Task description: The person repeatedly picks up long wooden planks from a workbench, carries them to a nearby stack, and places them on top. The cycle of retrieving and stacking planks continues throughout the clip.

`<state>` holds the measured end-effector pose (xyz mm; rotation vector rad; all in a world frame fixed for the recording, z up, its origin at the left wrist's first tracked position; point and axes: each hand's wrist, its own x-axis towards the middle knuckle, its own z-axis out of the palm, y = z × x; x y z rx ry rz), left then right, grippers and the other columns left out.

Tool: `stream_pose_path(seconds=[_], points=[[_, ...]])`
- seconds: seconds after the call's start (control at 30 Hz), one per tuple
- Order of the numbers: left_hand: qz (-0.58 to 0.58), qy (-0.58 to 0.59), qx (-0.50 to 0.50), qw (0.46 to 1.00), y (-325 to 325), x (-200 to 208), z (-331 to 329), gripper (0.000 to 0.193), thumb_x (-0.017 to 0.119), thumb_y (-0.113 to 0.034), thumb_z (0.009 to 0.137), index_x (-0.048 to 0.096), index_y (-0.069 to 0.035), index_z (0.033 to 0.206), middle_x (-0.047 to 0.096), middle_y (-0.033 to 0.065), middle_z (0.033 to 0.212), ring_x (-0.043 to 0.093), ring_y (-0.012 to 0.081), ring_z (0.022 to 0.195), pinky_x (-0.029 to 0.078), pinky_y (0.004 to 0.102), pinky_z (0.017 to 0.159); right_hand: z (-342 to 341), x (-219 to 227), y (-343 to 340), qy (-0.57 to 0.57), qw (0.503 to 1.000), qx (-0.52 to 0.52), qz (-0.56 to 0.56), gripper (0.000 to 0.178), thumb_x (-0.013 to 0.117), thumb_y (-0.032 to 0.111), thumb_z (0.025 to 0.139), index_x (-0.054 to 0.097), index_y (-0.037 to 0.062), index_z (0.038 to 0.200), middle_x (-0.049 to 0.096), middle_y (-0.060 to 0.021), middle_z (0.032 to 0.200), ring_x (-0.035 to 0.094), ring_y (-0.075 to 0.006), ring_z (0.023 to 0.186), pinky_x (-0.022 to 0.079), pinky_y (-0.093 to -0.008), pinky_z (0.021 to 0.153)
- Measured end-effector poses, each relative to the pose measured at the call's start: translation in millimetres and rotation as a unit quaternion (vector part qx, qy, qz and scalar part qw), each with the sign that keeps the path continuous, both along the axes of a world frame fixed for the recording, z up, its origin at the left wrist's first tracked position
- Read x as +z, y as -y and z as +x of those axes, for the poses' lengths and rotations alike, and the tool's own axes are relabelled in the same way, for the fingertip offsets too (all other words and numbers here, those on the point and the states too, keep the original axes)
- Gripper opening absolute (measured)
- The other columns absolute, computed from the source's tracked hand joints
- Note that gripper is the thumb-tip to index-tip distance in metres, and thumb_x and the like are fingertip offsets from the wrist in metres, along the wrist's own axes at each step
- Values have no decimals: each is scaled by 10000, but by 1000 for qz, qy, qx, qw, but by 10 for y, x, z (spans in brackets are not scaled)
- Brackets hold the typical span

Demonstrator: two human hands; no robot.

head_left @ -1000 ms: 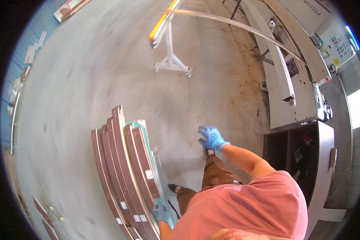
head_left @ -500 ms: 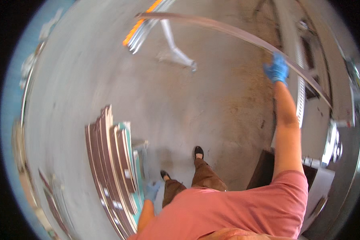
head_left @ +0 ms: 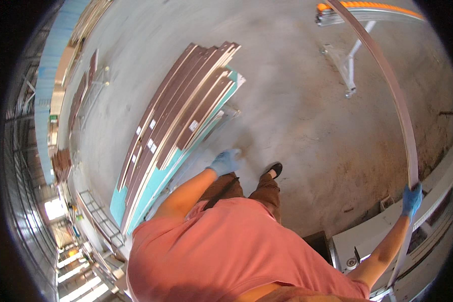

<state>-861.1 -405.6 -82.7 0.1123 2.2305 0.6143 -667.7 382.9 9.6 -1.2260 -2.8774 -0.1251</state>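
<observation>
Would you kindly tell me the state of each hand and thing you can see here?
Right hand: gloved, shut on the long strip.
Long strip: lifted, running from the hand up to the roller stand.
Left hand: gloved, holding nothing, near the boards.
Boards: stacked.
Roller stand: upright on the floor.

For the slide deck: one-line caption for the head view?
Gloved right hand grips a long thin strip; left hand free beside stacked brown panels.

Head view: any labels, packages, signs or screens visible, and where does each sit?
Small white rectangular labels on the edges of the stacked brown boards, left of the left hand.
More white labels lower on the same stack.
No packages, signs or screens can be made out.
</observation>
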Motion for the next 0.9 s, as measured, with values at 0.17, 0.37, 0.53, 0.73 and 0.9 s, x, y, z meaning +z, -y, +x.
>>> stream_pose_path(seconds=[0.17,0.37,0.53,0.73,0.9], points=[[149,-265,-159,939,-1105,768,-353,598,723,-328,903,592,-25,1402,572,235,1439,553,430,1325,450,521,1126,194,138,980,-1,996,89,-23,390,767,310,864,640,83,1155,727,-194,1044,702,-428,959,548,-534,843],[254,-583,-268,724,-1771,1488,-365,709,730,-379,781,629,-77,1414,547,191,1513,470,371,1456,329,616,1238,-330,312,2990,32,976,126,-176,454,774,338,833,674,53,1172,743,-252,1073,724,-451,1007,571,-521,844],[194,-515,-409,728,-1214,1609,-428,512,766,-389,711,722,-84,1120,684,178,1259,628,334,1251,461,579,1080,-718,411,4623,120,937,216,-247,467,809,371,805,673,47,1113,748,-246,1009,719,-461,959,569,-537,810],[123,-320,-415,843,561,1211,-578,481,835,-448,690,699,-105,998,697,58,834,717,292,901,540,496,829,-1274,536,6474,134,894,330,-272,634,853,409,767,644,54,1248,748,-233,1082,713,-456,981,567,-531,846],[138,-324,-278,894,2590,996,-648,507,849,-498,732,686,-111,1016,697,106,921,692,331,928,524,494,835,-1708,589,7635,234,840,405,-275,728,892,402,712,572,84,1283,717,-186,1099,681,-407,1038,519,-526,935]])
